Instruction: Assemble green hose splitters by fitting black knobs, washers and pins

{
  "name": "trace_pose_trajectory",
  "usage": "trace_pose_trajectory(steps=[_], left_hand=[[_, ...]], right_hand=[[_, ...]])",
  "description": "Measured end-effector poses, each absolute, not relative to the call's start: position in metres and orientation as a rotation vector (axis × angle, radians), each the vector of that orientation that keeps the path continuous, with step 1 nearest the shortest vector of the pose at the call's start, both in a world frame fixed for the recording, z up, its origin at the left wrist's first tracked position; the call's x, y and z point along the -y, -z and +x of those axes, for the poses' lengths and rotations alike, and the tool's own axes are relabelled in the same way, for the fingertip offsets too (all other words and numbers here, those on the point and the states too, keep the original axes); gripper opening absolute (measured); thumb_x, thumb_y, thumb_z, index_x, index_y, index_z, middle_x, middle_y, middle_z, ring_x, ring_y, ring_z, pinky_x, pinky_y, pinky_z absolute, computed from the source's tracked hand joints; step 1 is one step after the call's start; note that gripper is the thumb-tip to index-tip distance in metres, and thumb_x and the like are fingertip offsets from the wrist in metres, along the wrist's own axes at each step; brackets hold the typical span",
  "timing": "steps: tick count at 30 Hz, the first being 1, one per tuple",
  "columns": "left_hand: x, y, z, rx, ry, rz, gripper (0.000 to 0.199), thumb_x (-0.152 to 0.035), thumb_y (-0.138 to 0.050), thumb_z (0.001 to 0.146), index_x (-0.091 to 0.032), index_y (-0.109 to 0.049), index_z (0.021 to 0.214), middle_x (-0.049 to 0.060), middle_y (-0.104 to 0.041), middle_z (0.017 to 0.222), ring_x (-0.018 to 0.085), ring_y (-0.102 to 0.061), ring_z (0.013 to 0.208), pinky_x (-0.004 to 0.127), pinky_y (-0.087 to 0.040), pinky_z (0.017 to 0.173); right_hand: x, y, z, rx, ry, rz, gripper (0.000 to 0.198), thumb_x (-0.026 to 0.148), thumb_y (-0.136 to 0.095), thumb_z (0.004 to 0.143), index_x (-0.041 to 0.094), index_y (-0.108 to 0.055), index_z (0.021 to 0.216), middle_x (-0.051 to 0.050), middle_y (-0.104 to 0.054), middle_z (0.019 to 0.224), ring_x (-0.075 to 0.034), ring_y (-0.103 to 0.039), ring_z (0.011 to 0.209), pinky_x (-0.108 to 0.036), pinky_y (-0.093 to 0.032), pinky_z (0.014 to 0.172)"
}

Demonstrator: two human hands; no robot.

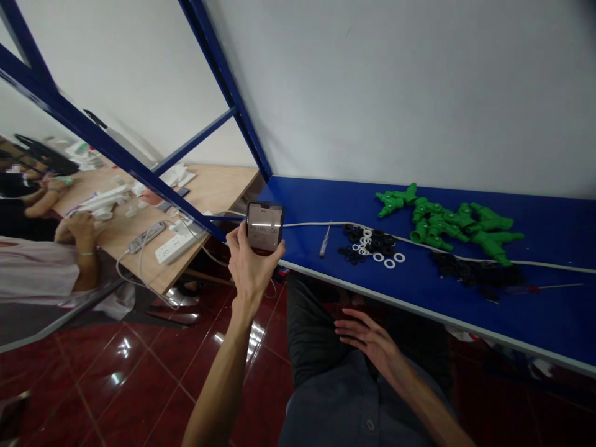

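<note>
My left hand (251, 268) grips a smartphone (264, 227) by its sides, held upright above the left end of the blue shelf (307, 198). Its lit screen shows a timer. Over my lap, my right hand (367, 337) hangs with its fingers apart, touching nothing on the shelf. A small screwdriver (325, 241) lies right of the phone. Beside it are black rubber rings (383, 239) and white rings (389, 264). Farther right sits a pile of green plastic fittings (437, 222), with small black parts (470, 272) in front.
A white cable (321, 223) runs along the shelf. At the right lies another screwdriver (554, 287). On the left, blue metal posts (223, 74) stand before a wooden table (228, 183) with a power strip (174, 248), where other people sit.
</note>
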State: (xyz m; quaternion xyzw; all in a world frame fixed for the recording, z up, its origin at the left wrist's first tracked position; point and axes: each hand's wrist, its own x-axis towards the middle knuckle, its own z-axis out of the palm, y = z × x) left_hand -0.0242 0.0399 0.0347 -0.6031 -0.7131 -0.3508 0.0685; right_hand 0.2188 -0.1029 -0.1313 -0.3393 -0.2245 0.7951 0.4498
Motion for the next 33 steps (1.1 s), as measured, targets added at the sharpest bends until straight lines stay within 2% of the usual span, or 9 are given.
trace_pose_trajectory(steps=[6, 15, 23, 27, 31, 33], left_hand=[[-0.024, -0.056, -0.011, 2.009, 1.214, -1.825, 0.084, -0.045, -0.084, 0.068, -0.025, -0.047, 0.141, 0.011, -0.053, 0.13, 0.034, -0.057, 0.126, 0.053, -0.055, 0.1], [-0.018, -0.06, -0.008, 2.002, 1.216, -1.803, 0.081, -0.044, -0.084, 0.069, -0.023, -0.049, 0.14, 0.013, -0.053, 0.13, 0.034, -0.057, 0.123, 0.054, -0.056, 0.097], [-0.013, -0.066, -0.005, 2.021, 1.231, -1.78, 0.083, -0.044, -0.083, 0.069, -0.026, -0.047, 0.141, 0.01, -0.053, 0.129, 0.034, -0.058, 0.123, 0.053, -0.057, 0.096], [-0.023, -0.055, -0.013, 2.114, 1.088, -1.839, 0.088, -0.051, -0.079, 0.072, -0.025, -0.042, 0.147, 0.013, -0.051, 0.135, 0.036, -0.061, 0.121, 0.052, -0.058, 0.093], [-0.058, -0.023, -0.037, 2.348, 0.777, -1.904, 0.087, -0.055, -0.073, 0.077, -0.021, -0.041, 0.151, 0.016, -0.053, 0.138, 0.037, -0.067, 0.111, 0.049, -0.057, 0.089], [-0.082, -0.006, -0.052, 2.458, 0.61, -1.928, 0.088, -0.056, -0.072, 0.078, -0.019, -0.042, 0.151, 0.018, -0.053, 0.139, 0.039, -0.067, 0.113, 0.048, -0.056, 0.09]], right_hand=[[0.103, 0.136, 0.213, 0.576, -2.003, -0.839, 0.051, 0.028, -0.061, 0.079, 0.025, -0.064, 0.131, -0.014, -0.073, 0.125, -0.032, -0.066, 0.12, -0.057, -0.038, 0.11], [0.102, 0.132, 0.213, 0.589, -2.004, -0.852, 0.052, 0.028, -0.06, 0.08, 0.025, -0.064, 0.131, -0.014, -0.073, 0.126, -0.032, -0.065, 0.12, -0.055, -0.039, 0.108], [0.102, 0.132, 0.212, 0.582, -2.016, -0.861, 0.051, 0.028, -0.061, 0.078, 0.026, -0.065, 0.129, -0.014, -0.074, 0.124, -0.032, -0.067, 0.118, -0.056, -0.039, 0.108], [0.101, 0.129, 0.211, 0.581, -2.004, -0.865, 0.051, 0.028, -0.062, 0.078, 0.025, -0.066, 0.129, -0.014, -0.074, 0.123, -0.032, -0.066, 0.118, -0.056, -0.039, 0.108], [0.102, 0.125, 0.212, 0.58, -1.979, -0.87, 0.05, 0.029, -0.062, 0.077, 0.026, -0.068, 0.126, -0.013, -0.075, 0.121, -0.032, -0.067, 0.116, -0.056, -0.04, 0.107], [0.102, 0.123, 0.213, 0.577, -1.968, -0.873, 0.05, 0.029, -0.063, 0.075, 0.025, -0.068, 0.125, -0.013, -0.075, 0.119, -0.032, -0.068, 0.114, -0.055, -0.041, 0.107]])
